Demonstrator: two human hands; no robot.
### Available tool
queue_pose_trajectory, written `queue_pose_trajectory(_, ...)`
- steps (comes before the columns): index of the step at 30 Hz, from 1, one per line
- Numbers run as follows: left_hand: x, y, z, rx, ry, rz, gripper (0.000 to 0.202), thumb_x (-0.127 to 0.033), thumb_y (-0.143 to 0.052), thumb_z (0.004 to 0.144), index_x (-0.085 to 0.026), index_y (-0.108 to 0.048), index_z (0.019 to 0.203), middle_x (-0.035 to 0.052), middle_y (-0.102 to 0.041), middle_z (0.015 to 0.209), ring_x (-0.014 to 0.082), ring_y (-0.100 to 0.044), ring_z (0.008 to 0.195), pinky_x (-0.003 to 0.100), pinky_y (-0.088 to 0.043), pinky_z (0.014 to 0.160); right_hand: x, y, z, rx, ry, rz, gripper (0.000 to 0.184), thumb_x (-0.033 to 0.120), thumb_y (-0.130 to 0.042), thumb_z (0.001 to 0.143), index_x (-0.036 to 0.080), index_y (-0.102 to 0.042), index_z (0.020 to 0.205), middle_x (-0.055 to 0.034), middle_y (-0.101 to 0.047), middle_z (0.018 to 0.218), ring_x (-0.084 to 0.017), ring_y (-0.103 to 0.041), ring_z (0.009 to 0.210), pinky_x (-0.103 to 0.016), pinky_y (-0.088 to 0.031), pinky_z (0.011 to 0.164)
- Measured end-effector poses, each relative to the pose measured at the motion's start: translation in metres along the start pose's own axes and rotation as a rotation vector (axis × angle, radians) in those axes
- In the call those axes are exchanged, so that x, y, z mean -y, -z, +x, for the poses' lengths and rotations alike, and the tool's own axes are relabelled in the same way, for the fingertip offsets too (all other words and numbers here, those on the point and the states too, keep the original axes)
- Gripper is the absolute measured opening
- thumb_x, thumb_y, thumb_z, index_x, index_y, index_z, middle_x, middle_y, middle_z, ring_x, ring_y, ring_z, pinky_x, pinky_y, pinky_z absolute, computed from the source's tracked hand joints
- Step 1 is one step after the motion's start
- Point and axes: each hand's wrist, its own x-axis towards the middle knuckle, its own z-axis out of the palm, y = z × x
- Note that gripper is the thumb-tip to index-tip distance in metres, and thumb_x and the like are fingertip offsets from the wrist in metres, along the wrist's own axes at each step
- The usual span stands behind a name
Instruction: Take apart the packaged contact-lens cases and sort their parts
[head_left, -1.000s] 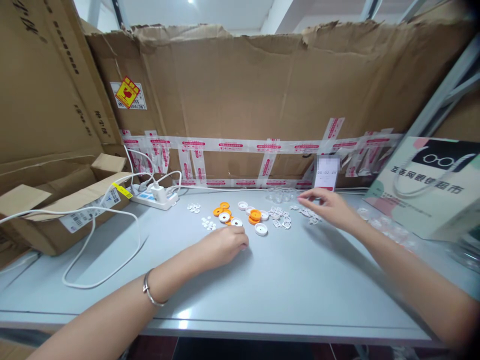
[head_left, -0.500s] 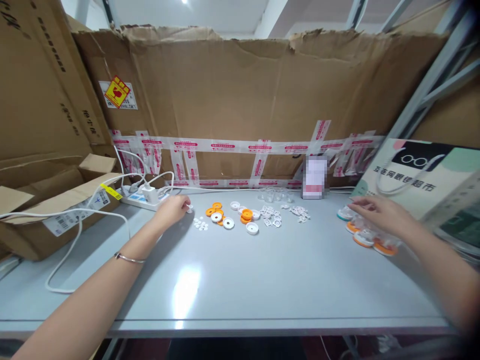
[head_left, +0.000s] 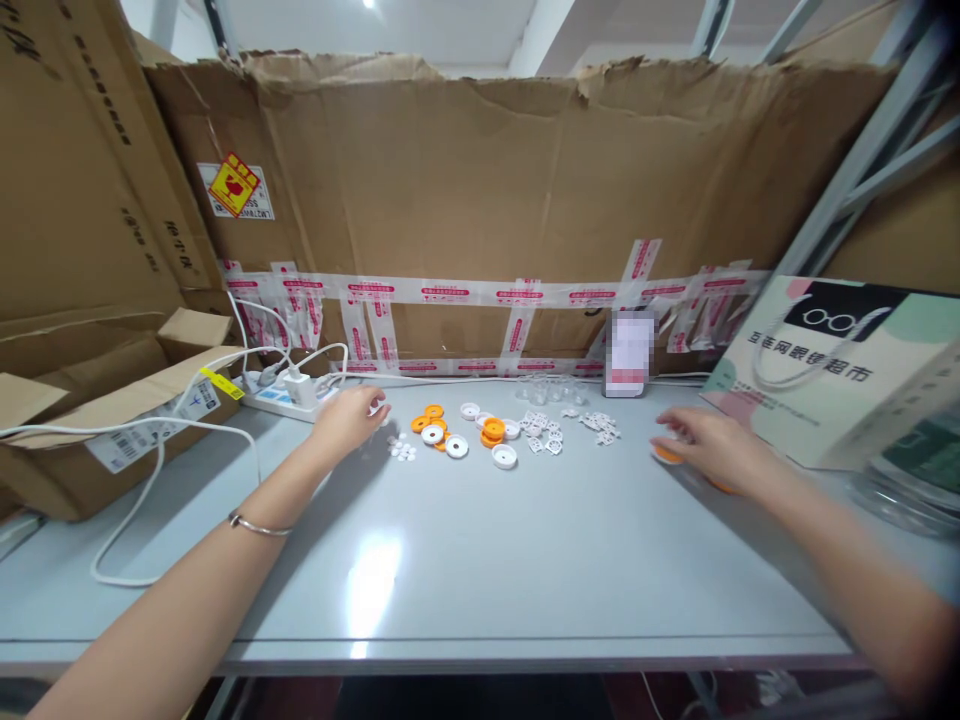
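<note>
At the left of the parts, my left hand (head_left: 351, 420) is held low with its fingers curled in. Something pale shows at its fingertips, too small to make out. Just right of it lie small white discs (head_left: 403, 449). My right hand (head_left: 709, 440), slightly blurred, bends its fingers over a round orange-rimmed piece (head_left: 667, 455) with a pale top. More orange shows under the palm; the other round pieces there are mostly hidden. Between my hands lie orange rings (head_left: 433, 411), white round cups (head_left: 505, 457) and small white square parts (head_left: 553, 441).
Clear cups (head_left: 555, 388) and a phone (head_left: 630, 352) stand by the cardboard wall (head_left: 480, 180). At left are a power strip (head_left: 289, 400), white cables and an open carton (head_left: 112, 410). A printed paper bag (head_left: 806, 385) stands at right.
My right hand has moved left, away from the bag, and the orange-rimmed pieces beneath it have shifted left too. My left hand has moved slightly right, its fingers a little more apart.
</note>
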Motion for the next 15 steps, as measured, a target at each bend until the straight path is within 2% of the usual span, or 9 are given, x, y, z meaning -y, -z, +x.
queue_pose_trajectory(2, -0.006, 0.0, -0.002, -0.032, 0.001, 0.001, 0.027, -0.036, -0.043, 0.081, -0.017, -0.058, 0.095, 0.0077, -0.063, 0.095, 0.0192, -0.059, 0.079, 0.028, -0.041, 0.066, 0.033, 0.003, -0.004, 0.059, 0.045, 0.097, 0.027, 0.044, -0.058, 0.067, 0.021, -0.058, 0.082, -0.0078, -0.063, 0.077, -0.024, -0.058, 0.07, -0.037, -0.045, 0.064)
queue_pose_trajectory(4, -0.016, 0.001, -0.005, -0.068, -0.023, -0.015, 0.027, -0.036, -0.044, 0.082, -0.017, -0.058, 0.096, 0.0076, -0.062, 0.097, 0.0186, -0.058, 0.078, 0.028, -0.042, 0.067, 0.069, 0.005, -0.009, 0.186, 0.124, 0.227, 0.027, 0.043, -0.057, 0.07, 0.022, -0.059, 0.086, -0.0052, -0.063, 0.079, -0.021, -0.058, 0.071, -0.034, -0.046, 0.066)
queue_pose_trajectory(7, -0.036, 0.004, -0.015, -0.089, -0.127, -0.128, 0.028, -0.037, -0.043, 0.084, -0.017, -0.057, 0.098, 0.0066, -0.06, 0.099, 0.0172, -0.057, 0.079, 0.027, -0.043, 0.068, 0.118, -0.001, -0.016, 0.306, 0.26, 0.352, 0.025, 0.039, -0.059, 0.07, 0.021, -0.059, 0.087, -0.0033, -0.063, 0.08, -0.018, -0.057, 0.071, -0.031, -0.045, 0.066)
queue_pose_trajectory(10, -0.063, 0.008, -0.029, 0.004, -0.321, -0.309, 0.029, -0.04, -0.042, 0.086, -0.02, -0.056, 0.101, 0.0047, -0.059, 0.098, 0.0155, -0.056, 0.082, 0.025, -0.043, 0.069, 0.155, -0.016, -0.021, 0.309, 0.391, 0.416, 0.021, 0.036, -0.06, 0.072, 0.021, -0.059, 0.086, -0.002, -0.06, 0.077, -0.016, -0.054, 0.068, -0.029, -0.043, 0.065)
queue_pose_trajectory(12, -0.082, 0.007, -0.04, 0.087, -0.457, -0.396, 0.031, -0.044, -0.048, 0.082, -0.02, -0.056, 0.102, 0.0041, -0.059, 0.093, 0.0156, -0.055, 0.083, 0.026, -0.042, 0.074, 0.171, -0.027, -0.022, 0.275, 0.443, 0.461, 0.022, 0.035, -0.061, 0.072, 0.02, -0.058, 0.087, -0.0015, -0.058, 0.076, -0.015, -0.052, 0.068, -0.028, -0.042, 0.065)
queue_pose_trajectory(15, -0.104, -0.002, -0.054, 0.202, -0.519, -0.456, 0.037, -0.049, -0.058, 0.075, -0.019, -0.055, 0.097, 0.0047, -0.059, 0.09, 0.0175, -0.054, 0.083, 0.027, -0.041, 0.072, 0.186, -0.042, -0.02, 0.223, 0.446, 0.544, 0.026, 0.038, -0.064, 0.071, 0.019, -0.057, 0.087, -0.001, -0.056, 0.075, -0.014, -0.051, 0.067, -0.027, -0.042, 0.063)
